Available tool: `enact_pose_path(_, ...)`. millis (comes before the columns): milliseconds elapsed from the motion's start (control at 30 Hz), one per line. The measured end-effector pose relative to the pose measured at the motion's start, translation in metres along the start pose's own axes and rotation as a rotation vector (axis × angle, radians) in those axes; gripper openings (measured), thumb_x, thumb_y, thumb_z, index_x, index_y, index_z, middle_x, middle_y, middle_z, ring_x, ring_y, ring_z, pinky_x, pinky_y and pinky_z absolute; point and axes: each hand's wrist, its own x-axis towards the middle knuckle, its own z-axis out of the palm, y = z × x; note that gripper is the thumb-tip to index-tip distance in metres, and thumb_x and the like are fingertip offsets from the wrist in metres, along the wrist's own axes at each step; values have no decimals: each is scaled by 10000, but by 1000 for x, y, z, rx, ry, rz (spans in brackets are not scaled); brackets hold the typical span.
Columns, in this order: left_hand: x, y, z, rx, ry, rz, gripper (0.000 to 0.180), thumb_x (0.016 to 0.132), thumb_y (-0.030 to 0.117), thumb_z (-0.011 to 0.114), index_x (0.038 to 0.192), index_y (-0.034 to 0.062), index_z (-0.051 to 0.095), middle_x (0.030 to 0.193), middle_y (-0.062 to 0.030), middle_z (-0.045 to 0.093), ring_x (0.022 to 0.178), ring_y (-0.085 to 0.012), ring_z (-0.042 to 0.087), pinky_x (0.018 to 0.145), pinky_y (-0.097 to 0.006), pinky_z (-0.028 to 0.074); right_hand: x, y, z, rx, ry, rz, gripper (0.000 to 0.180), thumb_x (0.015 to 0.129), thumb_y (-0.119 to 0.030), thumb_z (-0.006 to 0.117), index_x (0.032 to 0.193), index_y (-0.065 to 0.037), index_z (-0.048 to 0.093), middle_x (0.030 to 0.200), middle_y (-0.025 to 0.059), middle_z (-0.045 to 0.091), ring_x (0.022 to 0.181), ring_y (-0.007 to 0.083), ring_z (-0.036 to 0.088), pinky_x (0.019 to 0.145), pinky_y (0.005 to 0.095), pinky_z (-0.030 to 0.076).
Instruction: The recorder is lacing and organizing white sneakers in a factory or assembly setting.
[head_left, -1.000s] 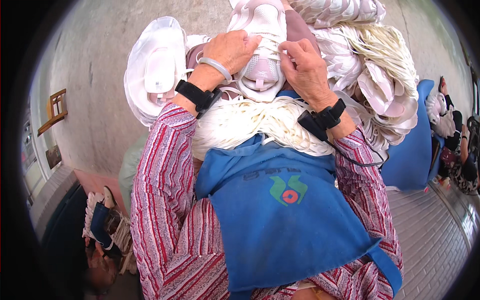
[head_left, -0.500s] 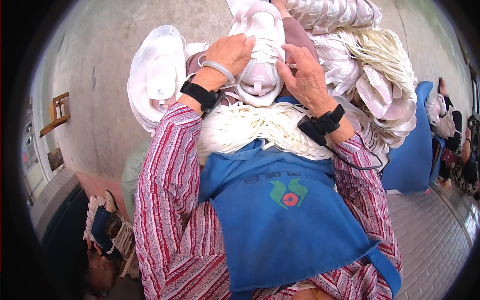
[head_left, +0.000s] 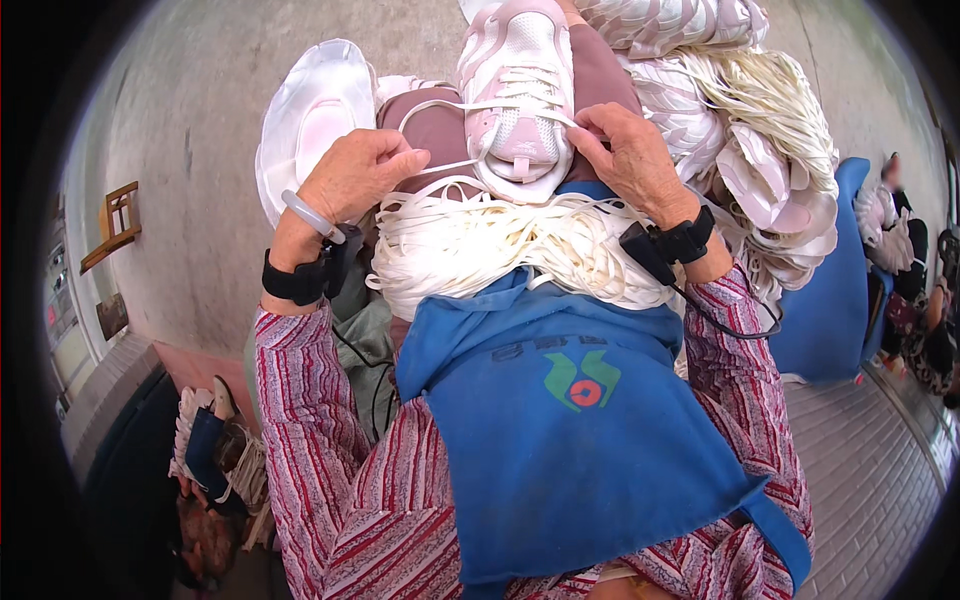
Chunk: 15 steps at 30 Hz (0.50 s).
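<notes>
A white and pale pink sneaker (head_left: 518, 95) lies across my lap, its heel toward me, with a white shoelace (head_left: 525, 82) threaded through its eyelets. Left of the shoe, my left hand (head_left: 358, 178) is closed in a pinch on a lace end that runs taut from the shoe's collar. Another stretch of lace loops out over my left thigh. At the shoe's right edge, my right hand (head_left: 635, 160) pinches the lace between thumb and forefinger. Below the shoe, a thick bundle of cream laces (head_left: 500, 245) rests on my lap above the blue apron (head_left: 580, 450).
Left of my lap is a white shoe upper (head_left: 318, 130). On the right are stacked pink and white uppers (head_left: 770, 190) and a hank of cream laces (head_left: 765, 90), beside a blue chair (head_left: 825, 275). Other people sit at the lower left and far right.
My left hand has moved from the shoe's laces out to the left and toward me, drawing lace along. My right thumb and forefinger have come together at the shoe's edge.
</notes>
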Motion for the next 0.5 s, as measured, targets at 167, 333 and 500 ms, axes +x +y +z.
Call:
enact_pose_path(167,-19,-51,-29,-479,-25,-130,355,872,390,648,774,49,625,728,44,576,638,-67,486,569,-251,396,-9,4,-8,-122,-22,-98,113,860,-177,602,846,-67,620,773,93,582,723,307,601,640,388,482)
enact_pose_path(333,-50,-90,-50,-460,-71,-152,389,863,439,648,707,89,582,670,63,494,572,-4,399,467,-176,274,-14,16,-13,-240,-25,-84,97,859,-178,607,867,-83,627,782,73,560,698,293,600,605,385,487)
enact_pose_path(500,-73,-146,-56,-1382,161,118,377,955,279,540,630,102,473,643,23,503,482,-30,331,411,-211,245,-8,5,-24,-262,79,-25,157,847,-211,630,949,-93,651,887,83,583,733,289,617,644,384,501)
